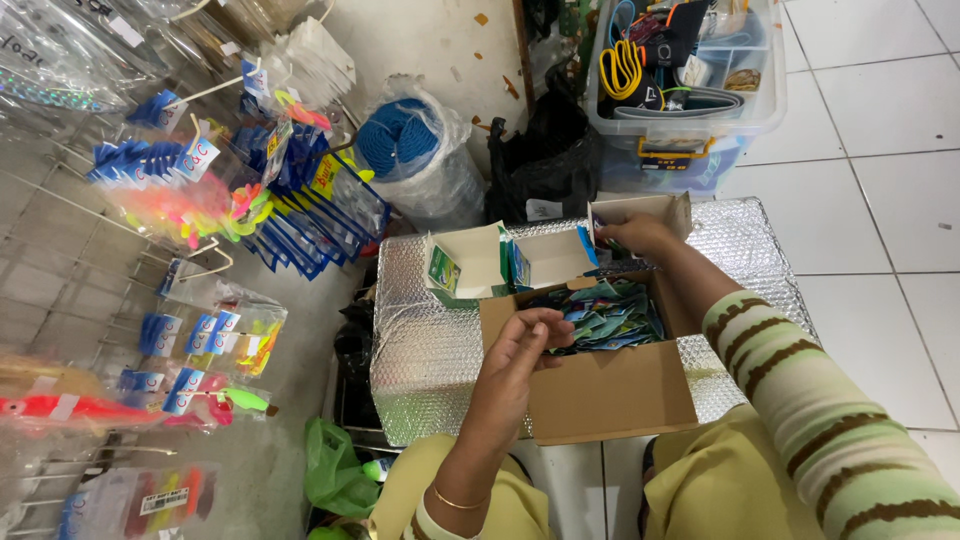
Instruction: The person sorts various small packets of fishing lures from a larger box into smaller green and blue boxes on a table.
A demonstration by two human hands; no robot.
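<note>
Left hand (520, 345), fingers curled together, hides packets (610, 315) at centre; right hand (640, 237) fingertips vanish behind a small box (625, 215), grip unclear.

Your open brown box (610, 390) sat on the foil-wrapped block, full of small blue-green packets (605, 315) heaped loosely toward its far side.

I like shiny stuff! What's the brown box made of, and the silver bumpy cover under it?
The brown box looks like plain cardboard: dull tan sides and folded flaps. The silver cover looks like bubble wrap with a foil skin, since it shows rows of little bumps and a mirror-like shine, though I can't be sure.
</note>
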